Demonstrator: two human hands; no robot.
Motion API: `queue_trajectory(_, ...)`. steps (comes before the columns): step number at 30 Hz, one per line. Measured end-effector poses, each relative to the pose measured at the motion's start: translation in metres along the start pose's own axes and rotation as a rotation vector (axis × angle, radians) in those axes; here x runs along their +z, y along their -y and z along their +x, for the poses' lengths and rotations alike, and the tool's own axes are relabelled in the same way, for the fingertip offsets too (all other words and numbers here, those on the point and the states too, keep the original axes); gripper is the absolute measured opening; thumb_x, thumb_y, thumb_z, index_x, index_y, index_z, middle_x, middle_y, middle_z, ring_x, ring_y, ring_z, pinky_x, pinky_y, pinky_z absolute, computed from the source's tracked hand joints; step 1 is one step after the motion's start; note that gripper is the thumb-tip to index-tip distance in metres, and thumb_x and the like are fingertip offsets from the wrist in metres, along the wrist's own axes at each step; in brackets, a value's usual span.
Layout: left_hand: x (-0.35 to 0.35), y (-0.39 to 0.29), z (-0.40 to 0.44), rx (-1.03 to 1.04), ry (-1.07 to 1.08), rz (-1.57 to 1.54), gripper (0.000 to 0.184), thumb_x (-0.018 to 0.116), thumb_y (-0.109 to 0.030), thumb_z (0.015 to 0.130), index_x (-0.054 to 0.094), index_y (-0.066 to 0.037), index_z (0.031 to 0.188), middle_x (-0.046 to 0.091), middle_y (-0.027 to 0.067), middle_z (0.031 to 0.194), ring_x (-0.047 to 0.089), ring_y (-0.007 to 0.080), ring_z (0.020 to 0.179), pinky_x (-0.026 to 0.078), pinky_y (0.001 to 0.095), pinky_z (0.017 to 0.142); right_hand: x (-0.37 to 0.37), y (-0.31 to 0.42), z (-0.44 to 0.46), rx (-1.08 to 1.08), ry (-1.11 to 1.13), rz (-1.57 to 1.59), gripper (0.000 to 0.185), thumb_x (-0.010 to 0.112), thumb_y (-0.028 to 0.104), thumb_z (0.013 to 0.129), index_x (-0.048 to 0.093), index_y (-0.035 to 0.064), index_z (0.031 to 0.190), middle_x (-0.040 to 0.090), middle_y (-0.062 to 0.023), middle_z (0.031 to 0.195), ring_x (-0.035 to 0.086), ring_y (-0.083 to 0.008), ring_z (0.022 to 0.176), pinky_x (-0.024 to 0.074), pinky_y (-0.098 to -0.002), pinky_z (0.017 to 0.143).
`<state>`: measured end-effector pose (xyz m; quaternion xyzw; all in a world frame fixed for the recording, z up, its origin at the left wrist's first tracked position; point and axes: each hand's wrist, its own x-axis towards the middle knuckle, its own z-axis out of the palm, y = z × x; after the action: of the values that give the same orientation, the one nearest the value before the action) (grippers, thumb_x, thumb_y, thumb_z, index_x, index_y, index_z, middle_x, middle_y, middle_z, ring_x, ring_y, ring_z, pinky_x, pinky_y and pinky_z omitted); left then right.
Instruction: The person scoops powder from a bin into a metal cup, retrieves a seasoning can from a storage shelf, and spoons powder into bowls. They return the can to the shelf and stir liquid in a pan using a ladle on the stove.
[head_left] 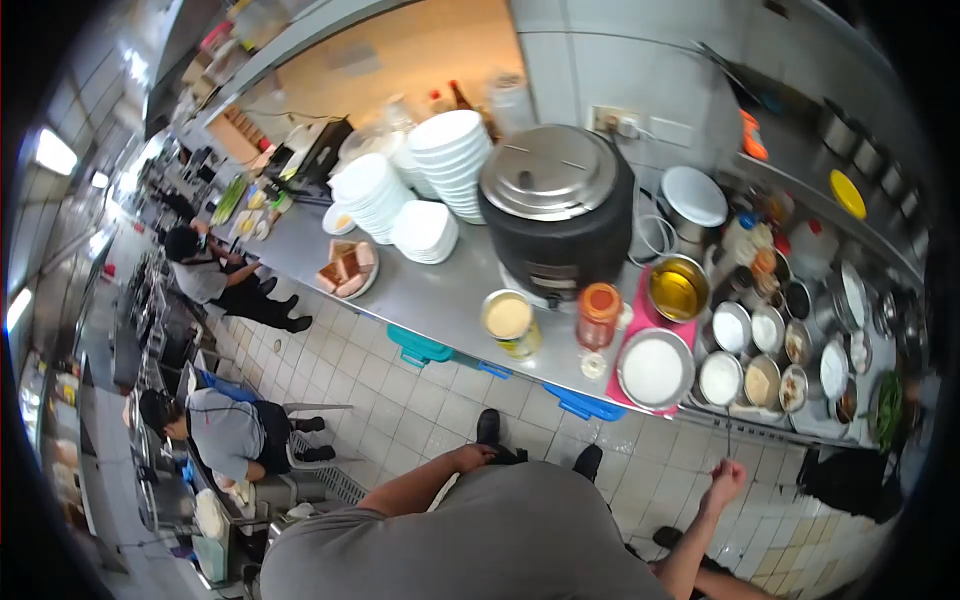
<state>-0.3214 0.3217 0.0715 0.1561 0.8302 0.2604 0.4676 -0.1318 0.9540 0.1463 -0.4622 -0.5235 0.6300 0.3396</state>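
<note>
A: Where's the R hand [728, 482]?

B: Just past the edge of the metal counter [450, 295], on the R side. Its fingers are curled in, pinching a thin handle [728, 432].

A: Where's the handle go?

B: Up from the fist to the small pans, nr the round pan of white stuff [721, 378]. Can't tell what's on the far end.

A: What's by that pan?

B: A pan of tan powder [762, 381] is just beside it. Other side, there's a big bowl of white stuff [655, 368] on a pink mat [641, 312], w/ a pot of yellow oil [678, 288] behind.

A: And the L hand [475, 458]?

B: By the belly, well apart from the pans. Can't tell if it's spread or pressed tog.

A: What's across from it?

B: A can of cream-colored stuff [509, 318], a jar w/ an orange top [599, 315], a big black soup warmer [555, 245] & stacked white bowls [448, 160]. Off to the L, one person [230, 430] sits & another person [205, 280] stands.
</note>
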Motion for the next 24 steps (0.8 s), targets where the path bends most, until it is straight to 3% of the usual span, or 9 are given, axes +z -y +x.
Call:
queue_trajectory(2,-0.012,0.021,0.001,0.153,0.07,0.207,0.051,0.052,-0.042,0.106,0.057,-0.009,0.145,0.063,0.0193,0.141,0.061,0.0321,0.127,0.048,0.0404,0.109,-0.016,-0.012,-0.018,0.023,-0.02,0.049,0.011,0.065,0.004,0.095,0.056,0.0101,0.094,0.06,-0.002,0.084,0.055,-0.0117,0.072,0.0489,-0.0262,0.061)
queue_trajectory(4,-0.049,0.018,-0.02,-0.03,0.148,0.004,0.053,0.04,-0.043,0.109,0.057,-0.009,0.145,0.061,0.0163,0.144,0.055,0.0355,0.136,0.041,0.0394,0.117,-0.03,-0.031,-0.038,0.036,-0.04,0.187,0.012,0.063,0.003,0.097,0.056,0.0107,0.095,0.06,-0.002,0.084,0.056,-0.0115,0.069,0.0468,-0.0269,0.058)
queue_trajectory(6,-0.08,0.056,-0.034,0.087,0.12,0.059,0.052,0.038,-0.043,0.109,0.059,-0.01,0.143,0.062,0.0156,0.143,0.055,0.0351,0.135,0.041,0.0396,0.116,-0.028,-0.048,-0.076,0.097,-0.061,0.33,0.015,0.064,0.017,0.099,0.053,0.0119,0.09,0.056,-0.0002,0.071,0.053,-0.0116,0.06,0.0434,-0.0276,0.051)
queue_trajectory(9,-0.14,0.108,-0.051,0.204,0.19,0.094,0.05,0.035,-0.039,0.11,0.062,-0.009,0.138,0.064,0.0152,0.14,0.058,0.0331,0.131,0.043,0.0403,0.112,-0.035,-0.075,-0.144,0.216,-0.045,0.383,0.007,0.058,0.011,0.102,0.062,0.0136,0.107,0.062,-0.0014,0.091,0.062,-0.0148,0.082,0.0552,-0.0258,0.073)
queue_trajectory(12,-0.208,0.124,-0.097,0.095,0.195,0.241,0.049,0.041,-0.043,0.108,0.071,-0.007,0.126,0.072,0.0153,0.125,0.066,0.0291,0.115,0.049,0.0425,0.103,-0.014,-0.061,-0.186,0.197,-0.224,0.284,0.002,0.057,0.014,0.101,0.059,0.0145,0.103,0.057,-0.0006,0.088,0.058,-0.0147,0.08,0.053,-0.0266,0.072)
queue_trajectory(14,-0.244,0.176,-0.101,-0.208,0.246,0.094,0.049,0.054,-0.049,0.102,0.077,-0.007,0.111,0.076,0.0141,0.113,0.07,0.029,0.108,0.051,0.0441,0.099,-0.004,-0.052,-0.206,0.168,-0.337,0.226,0.001,0.057,0.015,0.101,0.057,0.0151,0.101,0.054,-0.0001,0.086,0.056,-0.0146,0.078,0.0516,-0.0271,0.071)
queue_trajectory(15,-0.261,0.252,-0.09,-0.134,0.157,0.195,0.048,0.058,-0.05,0.099,0.078,-0.007,0.104,0.077,0.0131,0.109,0.071,0.0291,0.105,0.052,0.0448,0.097,0.003,-0.047,-0.215,0.151,-0.386,0.199,0.002,0.057,0.016,0.101,0.056,0.0155,0.099,0.053,0.0002,0.085,0.055,-0.0146,0.078,0.0508,-0.0274,0.071)
queue_trajectory(20,-0.447,0.231,-0.18,-0.1,-1.089,0.02,0.024,0.064,-0.024,0.098,0.075,-0.002,0.095,0.074,0.0164,0.084,0.073,0.0348,0.078,0.056,0.041,0.069,0.061,-0.07,-0.263,0.071,-0.552,0.107,0.009,0.056,0.02,0.1,0.05,0.017,0.093,0.045,0.0015,0.079,0.05,-0.0144,0.074,0.0472,-0.0286,0.069)
queue_trajectory(24,-0.604,0.179,-0.195,0.104,-1.372,0.039,0.023,0.07,-0.023,0.096,0.077,-0.002,0.102,0.076,0.018,0.094,0.074,0.0304,0.086,0.057,0.0398,0.077,0.121,-0.118,-0.32,0.21,-0.519,0.105,0.015,0.055,0.023,0.099,0.046,0.0183,0.089,0.039,0.0025,0.075,0.046,-0.0143,0.071,0.0443,-0.0297,0.067)
